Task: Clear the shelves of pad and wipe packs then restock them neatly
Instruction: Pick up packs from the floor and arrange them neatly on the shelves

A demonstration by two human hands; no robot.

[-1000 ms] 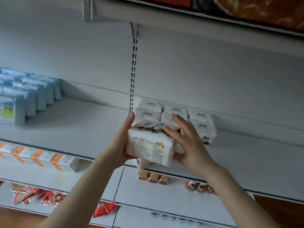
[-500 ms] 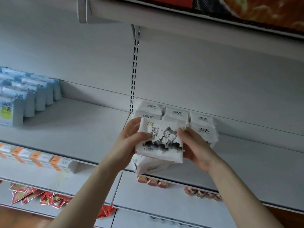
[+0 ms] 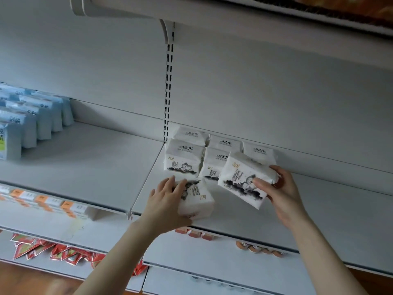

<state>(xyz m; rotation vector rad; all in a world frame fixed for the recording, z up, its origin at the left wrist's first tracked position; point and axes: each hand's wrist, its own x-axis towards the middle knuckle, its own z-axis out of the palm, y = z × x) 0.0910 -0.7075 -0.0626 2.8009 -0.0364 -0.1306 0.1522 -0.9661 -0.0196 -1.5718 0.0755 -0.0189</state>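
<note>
"Hands first: what does each one have?"

"My left hand (image 3: 168,196) grips a white pack (image 3: 196,201) near the front edge of the shelf (image 3: 319,220). My fingers curl over its left end and my thumb is tucked at its lower corner. The print on it reads upside down from where I stand."

"Is it resting on the shelf?"

"It looks that way, though my palm hides the bottom edge, so I can't be sure."

"And the other?"

"My right hand (image 3: 280,192) pinches a second pack (image 3: 240,177), with my thumb on the printed front and my fingers behind its right end. It's tilted, top corner leaning left, and it sits just in front of the standing packs (image 3: 182,158)."

"Where are those?"

"They stand upright at the back of the same shelf, in rows right of the slotted upright (image 3: 169,88), touching side to side. The tilted pack covers part of the rightmost ones."

"Anything else around?"

"Blue packs (image 3: 32,122) stand in a line at the far left of this level, well apart from mine. Price labels (image 3: 49,201) run along the front rail on that side. Red sachets (image 3: 42,250) lie on the shelf below."
</note>
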